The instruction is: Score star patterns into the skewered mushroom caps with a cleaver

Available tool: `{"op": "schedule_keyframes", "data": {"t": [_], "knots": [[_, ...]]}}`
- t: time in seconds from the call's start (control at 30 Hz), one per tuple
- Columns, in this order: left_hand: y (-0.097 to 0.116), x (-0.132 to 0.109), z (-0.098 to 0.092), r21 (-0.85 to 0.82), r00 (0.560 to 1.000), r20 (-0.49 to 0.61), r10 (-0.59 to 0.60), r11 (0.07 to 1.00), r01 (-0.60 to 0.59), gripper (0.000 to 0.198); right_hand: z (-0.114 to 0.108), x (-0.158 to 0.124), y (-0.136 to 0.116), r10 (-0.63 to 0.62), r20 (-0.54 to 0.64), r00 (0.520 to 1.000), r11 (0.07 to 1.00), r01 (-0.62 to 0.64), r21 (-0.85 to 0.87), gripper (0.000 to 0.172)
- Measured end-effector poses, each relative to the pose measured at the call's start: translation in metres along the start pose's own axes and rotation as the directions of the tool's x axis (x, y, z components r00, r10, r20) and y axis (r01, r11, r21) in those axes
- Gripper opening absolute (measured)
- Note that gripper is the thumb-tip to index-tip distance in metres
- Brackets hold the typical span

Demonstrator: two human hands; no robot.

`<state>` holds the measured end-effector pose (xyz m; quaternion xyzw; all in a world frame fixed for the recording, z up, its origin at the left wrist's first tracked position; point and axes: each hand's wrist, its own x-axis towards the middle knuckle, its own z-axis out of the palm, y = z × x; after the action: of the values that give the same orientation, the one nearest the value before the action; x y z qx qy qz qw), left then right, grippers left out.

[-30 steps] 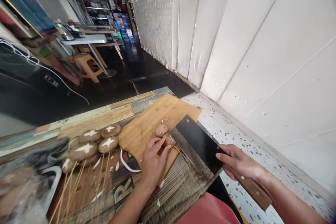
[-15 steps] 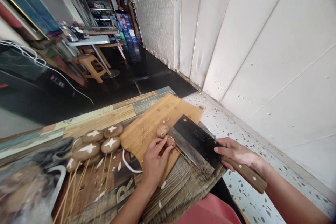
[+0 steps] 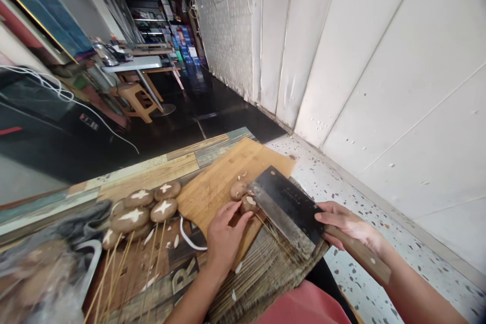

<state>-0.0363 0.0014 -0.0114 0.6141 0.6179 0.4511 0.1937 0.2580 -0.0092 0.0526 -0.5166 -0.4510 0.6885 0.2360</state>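
My right hand (image 3: 347,225) grips the wooden handle of a dark cleaver (image 3: 288,207). The blade edge rests on a brown mushroom (image 3: 248,204) on the bamboo cutting board (image 3: 224,182). The fingertips of my left hand (image 3: 224,235) pinch that mushroom and hold it still. A second mushroom (image 3: 237,190) lies just beyond it on the board.
Several mushrooms with star cuts (image 3: 146,207) lie left of the board on the patterned table (image 3: 152,172). Bamboo skewers (image 3: 125,268) spread toward the near edge. A metal tray (image 3: 89,263) sits at the left. A white wall (image 3: 379,71) runs along the right, above a speckled floor (image 3: 353,187).
The cleaver has tilted down from a raised flat pose onto the mushroom. My left hand has stayed on the mushroom. The view has shifted slightly.
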Motion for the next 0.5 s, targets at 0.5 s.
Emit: {"op": "schedule_keyframes", "data": {"t": [0.5], "knots": [[0.038, -0.005, -0.005, -0.183, 0.994, 0.033, -0.102, 0.977, 0.106, 0.038, 0.016, -0.035, 0.018, -0.026, 0.082, 0.996, 0.995, 0.033, -0.097, 0.037]]}}
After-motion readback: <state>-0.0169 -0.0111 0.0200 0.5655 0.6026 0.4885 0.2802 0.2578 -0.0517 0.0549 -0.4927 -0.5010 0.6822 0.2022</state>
